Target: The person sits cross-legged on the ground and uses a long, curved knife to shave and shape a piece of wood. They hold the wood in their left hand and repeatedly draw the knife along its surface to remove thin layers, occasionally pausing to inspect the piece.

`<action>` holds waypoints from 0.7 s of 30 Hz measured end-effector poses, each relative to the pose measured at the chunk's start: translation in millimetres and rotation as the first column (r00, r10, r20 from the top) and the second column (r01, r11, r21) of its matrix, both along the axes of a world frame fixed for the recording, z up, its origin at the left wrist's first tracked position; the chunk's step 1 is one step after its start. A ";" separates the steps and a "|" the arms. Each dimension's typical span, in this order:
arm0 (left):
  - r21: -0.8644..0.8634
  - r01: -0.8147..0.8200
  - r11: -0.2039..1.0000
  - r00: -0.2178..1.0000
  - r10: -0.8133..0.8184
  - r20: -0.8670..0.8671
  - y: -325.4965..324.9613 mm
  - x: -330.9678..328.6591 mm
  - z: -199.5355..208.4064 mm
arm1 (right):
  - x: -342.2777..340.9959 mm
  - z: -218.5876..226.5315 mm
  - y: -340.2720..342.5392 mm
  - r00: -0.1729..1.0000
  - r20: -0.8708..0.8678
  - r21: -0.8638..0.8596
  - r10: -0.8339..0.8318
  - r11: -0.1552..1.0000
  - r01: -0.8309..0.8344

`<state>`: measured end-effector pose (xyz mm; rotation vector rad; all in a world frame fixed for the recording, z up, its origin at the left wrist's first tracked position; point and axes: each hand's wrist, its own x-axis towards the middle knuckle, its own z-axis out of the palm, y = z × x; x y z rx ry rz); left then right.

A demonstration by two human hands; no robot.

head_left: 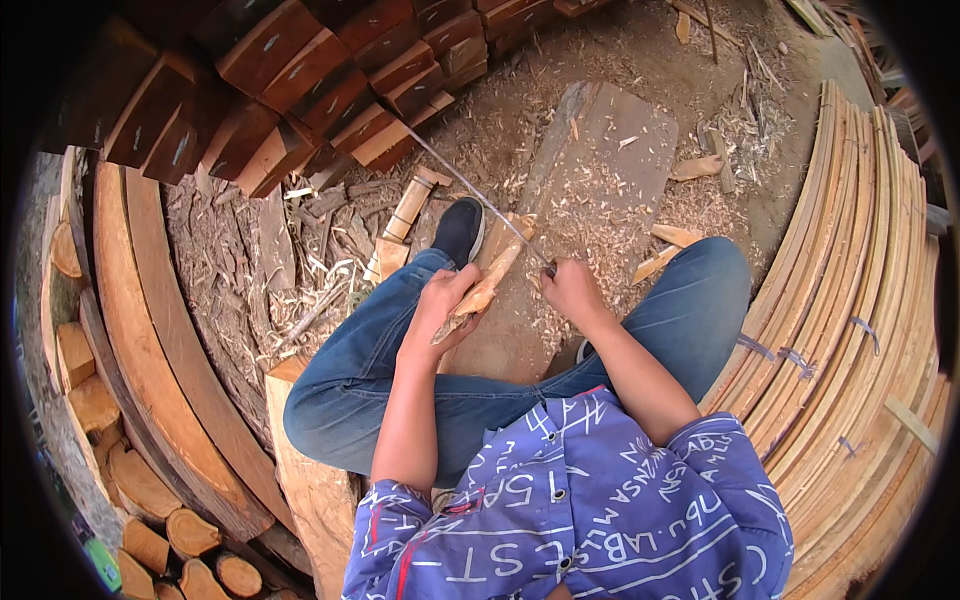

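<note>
My left hand [447, 302] is closed around a rough, pale piece of wood [496, 268] that points away from me, above a brown board on the ground between my legs. In my right hand [575, 290] is the dark handle of a long-bladed knife [462, 178], which looks like a machete seen nearly edge-on. Its blade slants up and left, across the far end of the wood. Whether the blade touches the wood, I cannot tell. The handle is mostly hidden by my fingers.
Shavings lie around the wide board [625, 125]. Stacked dark timber [290, 65] looms at far left, and bundled long strips [810, 330] stand along the right. Curved planks [150, 330] and logs [195, 535] are at left. A small wood piece [408, 208] lies beside my shoe [459, 231].
</note>
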<state>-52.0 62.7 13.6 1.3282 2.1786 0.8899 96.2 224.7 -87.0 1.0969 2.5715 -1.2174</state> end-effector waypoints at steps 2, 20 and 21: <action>0.026 0.027 0.999 0.999 -0.026 -0.023 -1.1 2.4 1.5 | 1.1 9.8 -6.0 0.999 -0.028 -0.032 0.025 0.999 -0.026; 0.004 -0.074 0.997 0.997 0.074 -0.025 -12.0 4.3 6.2 | -3.1 -14.8 7.5 0.999 0.048 -0.033 -0.004 0.999 0.006; 0.008 -0.066 0.998 0.997 0.066 -0.027 -13.0 3.6 4.9 | -3.0 -14.0 7.3 0.999 0.051 -0.033 -0.005 0.999 0.007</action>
